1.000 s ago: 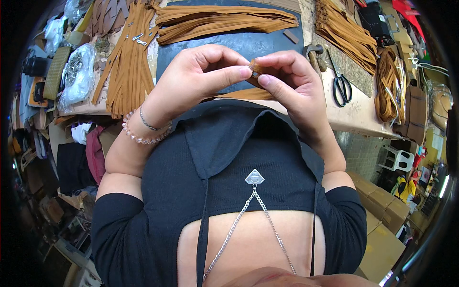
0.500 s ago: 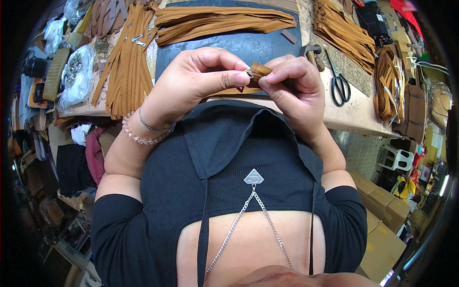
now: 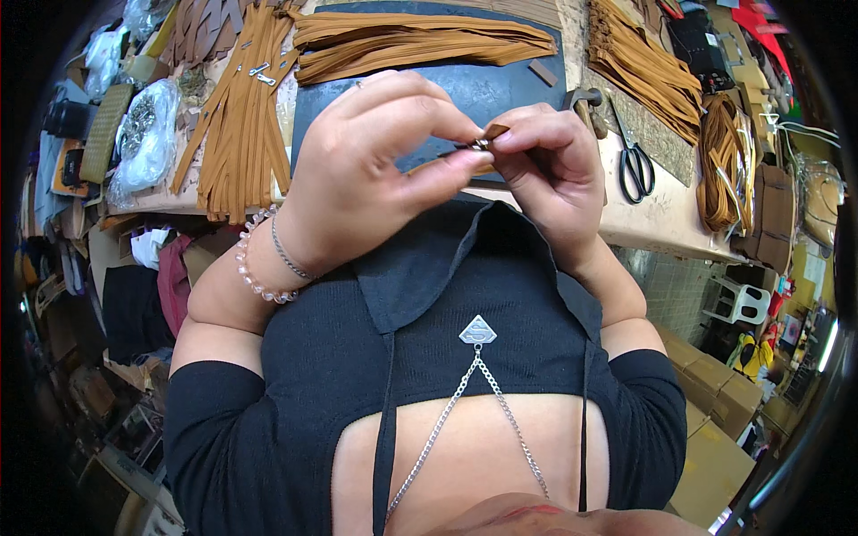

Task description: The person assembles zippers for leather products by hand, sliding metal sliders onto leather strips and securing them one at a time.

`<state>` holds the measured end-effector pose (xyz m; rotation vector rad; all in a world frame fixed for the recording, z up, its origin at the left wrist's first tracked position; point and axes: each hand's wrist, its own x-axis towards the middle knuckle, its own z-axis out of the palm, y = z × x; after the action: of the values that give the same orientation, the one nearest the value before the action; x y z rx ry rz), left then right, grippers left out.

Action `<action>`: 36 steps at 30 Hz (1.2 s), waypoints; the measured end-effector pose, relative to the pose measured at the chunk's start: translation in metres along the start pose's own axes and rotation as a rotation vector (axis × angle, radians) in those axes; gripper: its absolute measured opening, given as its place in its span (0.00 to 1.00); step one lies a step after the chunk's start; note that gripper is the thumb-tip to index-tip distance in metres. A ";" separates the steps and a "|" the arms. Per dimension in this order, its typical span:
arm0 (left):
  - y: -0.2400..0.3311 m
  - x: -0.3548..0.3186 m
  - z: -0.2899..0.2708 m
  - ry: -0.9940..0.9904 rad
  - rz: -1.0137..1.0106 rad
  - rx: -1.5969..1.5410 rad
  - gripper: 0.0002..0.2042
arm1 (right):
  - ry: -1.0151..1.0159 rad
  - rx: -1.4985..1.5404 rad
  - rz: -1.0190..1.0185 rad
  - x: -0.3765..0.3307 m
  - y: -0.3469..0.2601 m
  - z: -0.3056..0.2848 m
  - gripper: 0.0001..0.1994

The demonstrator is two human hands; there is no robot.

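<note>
Tan leather strap end [image 3: 494, 134] with a small metal clip is pinched between the fingertips of the person's left hand [image 3: 375, 170] and right hand [image 3: 550, 174], raised close above a dark cutting mat [image 3: 500, 85]. More tan straps [image 3: 241, 125] lie left on the workbench; black scissors [image 3: 636, 165] lie right

Cluttered workbench [image 3: 666, 219] with dark cutting mat [image 3: 357, 98], tan leather straps [image 3: 241, 125], black scissors [image 3: 636, 165]
</note>
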<state>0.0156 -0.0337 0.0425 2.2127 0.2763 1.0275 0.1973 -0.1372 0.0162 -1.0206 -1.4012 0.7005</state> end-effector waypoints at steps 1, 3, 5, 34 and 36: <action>0.002 0.002 0.000 0.001 0.000 0.000 0.10 | -0.001 0.000 0.000 0.000 0.002 0.001 0.09; 0.005 0.004 0.000 0.029 0.132 0.122 0.12 | 0.021 0.267 0.085 -0.001 0.004 0.004 0.10; 0.008 0.003 0.000 0.046 0.147 0.159 0.13 | -0.018 0.260 0.071 0.000 0.005 0.003 0.11; 0.001 -0.004 -0.002 -0.151 -0.821 -0.939 0.05 | -0.051 0.157 -0.002 -0.003 -0.001 -0.001 0.12; 0.001 -0.004 -0.001 -0.145 -0.846 -0.961 0.05 | -0.071 0.154 -0.037 -0.003 0.001 -0.002 0.12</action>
<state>0.0121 -0.0360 0.0410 1.0952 0.4700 0.3683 0.1989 -0.1402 0.0145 -0.8542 -1.4002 0.8111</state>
